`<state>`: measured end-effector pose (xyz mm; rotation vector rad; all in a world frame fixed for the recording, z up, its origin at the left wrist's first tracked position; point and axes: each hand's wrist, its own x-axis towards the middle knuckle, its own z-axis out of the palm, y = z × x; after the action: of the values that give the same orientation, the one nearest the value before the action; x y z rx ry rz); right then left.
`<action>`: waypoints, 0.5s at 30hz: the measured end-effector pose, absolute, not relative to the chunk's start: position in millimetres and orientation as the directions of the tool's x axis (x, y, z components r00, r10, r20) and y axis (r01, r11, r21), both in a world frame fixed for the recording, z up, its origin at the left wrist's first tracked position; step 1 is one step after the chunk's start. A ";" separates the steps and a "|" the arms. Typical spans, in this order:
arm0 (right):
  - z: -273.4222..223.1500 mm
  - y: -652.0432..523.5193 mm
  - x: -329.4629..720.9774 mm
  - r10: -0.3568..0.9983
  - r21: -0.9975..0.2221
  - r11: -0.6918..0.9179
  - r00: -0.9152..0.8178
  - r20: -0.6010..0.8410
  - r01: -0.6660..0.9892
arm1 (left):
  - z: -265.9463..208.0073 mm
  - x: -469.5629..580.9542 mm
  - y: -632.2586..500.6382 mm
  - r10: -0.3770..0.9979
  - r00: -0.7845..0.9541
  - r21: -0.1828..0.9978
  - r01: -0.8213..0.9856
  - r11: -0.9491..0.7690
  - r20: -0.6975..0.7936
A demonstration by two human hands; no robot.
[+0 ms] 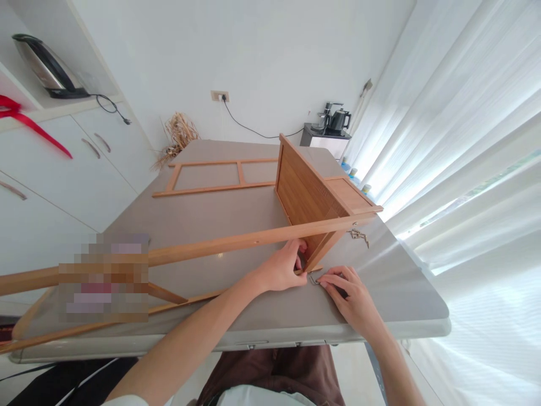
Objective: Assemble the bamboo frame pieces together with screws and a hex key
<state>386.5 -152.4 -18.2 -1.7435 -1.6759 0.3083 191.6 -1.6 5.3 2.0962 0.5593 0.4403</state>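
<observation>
A wooden shelf unit stands on the table on its side, with a broad brown panel [310, 186] upright between its long rails. One long wooden rail [236, 242] slants across the front and passes above my left wrist. My left hand [285, 268] is closed around the lower rail where it meets the panel's near corner; its fingertips are partly hidden. Just to the right, my right hand [346, 290] pinches a small bent metal hex key [313, 279] near that corner. A little pile of bolts [359, 235] lies on the tabletop beyond my right hand.
A flat wooden ladder-like frame [207, 192] lies at the back of the grey table [397, 282]. Another person's dark-clothed leg [80, 380] shows at lower left, beside a blurred patch. White curtains [473, 141] hang close on the right.
</observation>
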 end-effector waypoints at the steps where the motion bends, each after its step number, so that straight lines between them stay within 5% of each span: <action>1: -17.5 -153.4 385.9 0.946 -0.626 0.067 0.151 0.288 0.777 | 4.6 191.6 -1.6 0.543 0.834 0.837 0.224 -0.499 0.101; 15: -13.2 -168.0 379.4 0.894 -0.779 -0.071 0.386 0.228 0.623 | 3.3 190.9 -1.2 0.533 0.838 0.840 0.207 -0.502 0.112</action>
<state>379.4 -168.0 -13.2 -1.7841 -1.3266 0.3960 190.9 -1.2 3.3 2.0957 0.5401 0.4500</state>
